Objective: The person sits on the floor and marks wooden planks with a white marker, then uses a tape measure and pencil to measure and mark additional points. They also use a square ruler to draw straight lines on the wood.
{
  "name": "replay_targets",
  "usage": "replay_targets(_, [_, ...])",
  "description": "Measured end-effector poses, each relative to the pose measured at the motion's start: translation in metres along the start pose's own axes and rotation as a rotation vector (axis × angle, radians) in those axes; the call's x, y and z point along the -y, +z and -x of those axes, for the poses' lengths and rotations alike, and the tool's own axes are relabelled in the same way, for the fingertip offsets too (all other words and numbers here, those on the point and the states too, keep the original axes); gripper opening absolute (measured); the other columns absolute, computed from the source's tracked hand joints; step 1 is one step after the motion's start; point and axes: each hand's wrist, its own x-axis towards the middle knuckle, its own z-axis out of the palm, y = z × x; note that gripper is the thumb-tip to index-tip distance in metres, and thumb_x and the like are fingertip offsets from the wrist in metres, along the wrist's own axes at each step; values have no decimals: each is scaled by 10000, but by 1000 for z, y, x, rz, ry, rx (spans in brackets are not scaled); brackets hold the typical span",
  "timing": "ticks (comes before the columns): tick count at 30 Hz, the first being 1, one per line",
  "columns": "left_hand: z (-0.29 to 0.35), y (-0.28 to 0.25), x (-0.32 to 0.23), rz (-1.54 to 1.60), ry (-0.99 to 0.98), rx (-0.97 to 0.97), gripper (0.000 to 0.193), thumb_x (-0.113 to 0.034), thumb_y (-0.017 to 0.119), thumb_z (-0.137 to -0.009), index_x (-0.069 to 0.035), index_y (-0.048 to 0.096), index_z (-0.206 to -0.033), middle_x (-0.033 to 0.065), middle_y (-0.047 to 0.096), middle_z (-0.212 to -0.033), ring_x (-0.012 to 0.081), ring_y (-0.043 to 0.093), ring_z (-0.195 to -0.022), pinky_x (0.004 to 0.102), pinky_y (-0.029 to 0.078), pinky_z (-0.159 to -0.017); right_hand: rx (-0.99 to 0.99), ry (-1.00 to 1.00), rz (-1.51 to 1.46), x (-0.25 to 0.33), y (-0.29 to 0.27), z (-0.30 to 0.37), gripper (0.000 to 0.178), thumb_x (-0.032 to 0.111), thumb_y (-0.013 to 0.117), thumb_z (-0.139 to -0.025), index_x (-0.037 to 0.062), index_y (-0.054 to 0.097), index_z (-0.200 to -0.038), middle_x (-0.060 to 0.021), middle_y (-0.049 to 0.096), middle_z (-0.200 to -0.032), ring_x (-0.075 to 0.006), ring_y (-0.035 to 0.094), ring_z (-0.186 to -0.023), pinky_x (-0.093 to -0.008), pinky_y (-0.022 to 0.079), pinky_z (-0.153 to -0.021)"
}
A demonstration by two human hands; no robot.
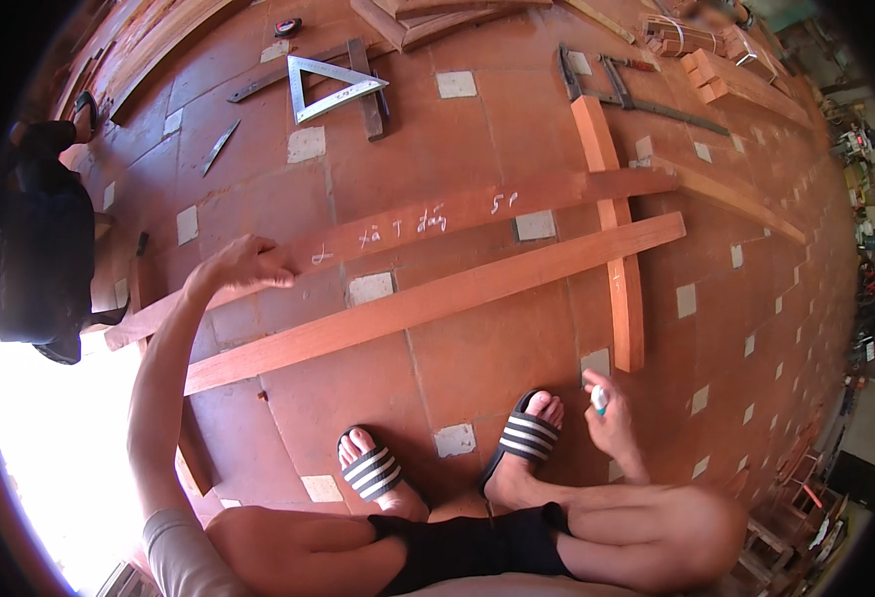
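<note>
two wooden beams (pixel 437 300) lay across a crosspiece (pixel 628 313) on the floor (pixel 487 353); the left hand (pixel 253 264), fingers bent, was at the farther beam (pixel 467 211), grip impossible to tell; the right hand (pixel 607 413) clasped a small white-and-teal object (pixel 599 399).

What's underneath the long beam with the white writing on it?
Near its right end, an orange-brown crosspiece runs beneath the beam, with tiled floor visible around it. Whatever lies directly below the beam elsewhere is covered, so I can't tell.
</note>
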Motion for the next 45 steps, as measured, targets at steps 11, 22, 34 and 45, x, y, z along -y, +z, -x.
replay_targets(11, [40, 76, -8, -190, 328, -694, 717, -331, 1060, -525, -56, 583, -985, 126, 633, -956, 377, 651, -939, 488, 537, -827, 74, 133, -149, -30, 48, 24, 420, 0, 663, -932, 31, 629, -1350, -199, 754, -1165, -427, 731, -1081, -458, 581, -958])
replay_targets(22, [67, 73, -38, -121, 543, -840, 596, -393, 955, -750, -90, 675, -1181, 137, 663, -1177, 375, 642, -1090, 538, 516, -926, 120, 194, -194, 10, 53, 1, 338, 257, 655, -1066, 13, 628, -1298, -210, 766, -1009, -342, 781, -951, -465, 598, -797])
replay_targets(34, [137, 186, -194, 94, 871, -234, 473, -344, 783, -919, -32, 612, -1230, 141, 623, -1149, 321, 684, -1046, 462, 587, -841, 561, -104, -390, 97, 69, -59, 288, 269, 676, -1049, -14, 699, -998, -82, 673, -760, -162, 695, -737, -344, 567, -719])
replay_targets(45, [148, 187, -194, -198, 976, -280, 306, -217, 715, -913, -17, 633, -1129, 135, 685, -909, 327, 730, -830, 457, 608, -705, 786, -322, -339, 194, 31, -73, 149, 140, 711, -886, -3, 678, -915, -107, 639, -806, -236, 718, -816, -386, 593, -788])
